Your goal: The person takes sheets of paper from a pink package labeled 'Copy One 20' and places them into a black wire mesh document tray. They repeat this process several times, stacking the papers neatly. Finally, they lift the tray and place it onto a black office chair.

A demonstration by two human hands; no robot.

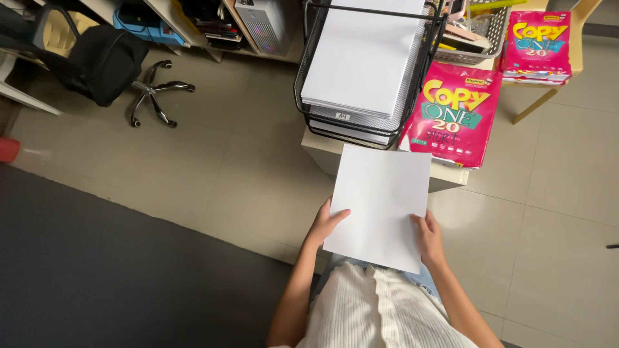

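Observation:
I hold a stack of blank white paper flat in front of me with both hands. My left hand grips its left edge, thumb on top. On the right edge sits my right hand, thumb over the sheet as well. The far end of the paper reaches over the front edge of a small beige table. On that table stands a black wire paper tray filled with white sheets.
A pink wrapped ream of paper lies on the table right of the tray; another sits on a wooden chair beyond. A black office chair stands at the far left. Dark floor mat at my left.

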